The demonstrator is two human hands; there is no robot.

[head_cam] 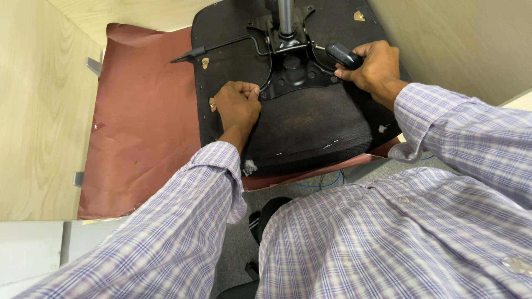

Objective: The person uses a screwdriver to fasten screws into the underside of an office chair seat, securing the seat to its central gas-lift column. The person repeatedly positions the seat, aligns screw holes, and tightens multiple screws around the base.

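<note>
A: Entry. Upturned chair seat [310, 124] lies underside up on a reddish-brown sheet [144, 122] spread over the pale wood bench [33, 111]. Black metal mechanism plate [291, 69] sits bolted at the seat's centre, with the grey gas-lift column [286, 16] rising from it.

B: Hands?

A: Left hand [238, 105] rests on the seat fabric just beside the plate's near-left corner; its grip is pressed together into a loose fist, thumb against forefinger. Whether it pinches a small fastener, cannot tell. Right hand [372, 65] has its grip wrapped around a black tool handle [343, 54], with the tip pointing toward the plate's right edge.

B: Step in hand?

A: Judged: working a fastener on the plate's right side, with the left hand steadying the seat. The next move likely calls for keeping the tool tip seated squarely while the seat is held from turning.

B: Materials?

A: The seat underside is coarse black fabric, stapled along its edges, dusty toward the middle. The plate is stamped steel, painted black, smooth. A thin bent lever rod [221, 47] runs off to the left. The sheet is matt and creased. The sleeves [471, 127] are lilac checked cotton.
</note>
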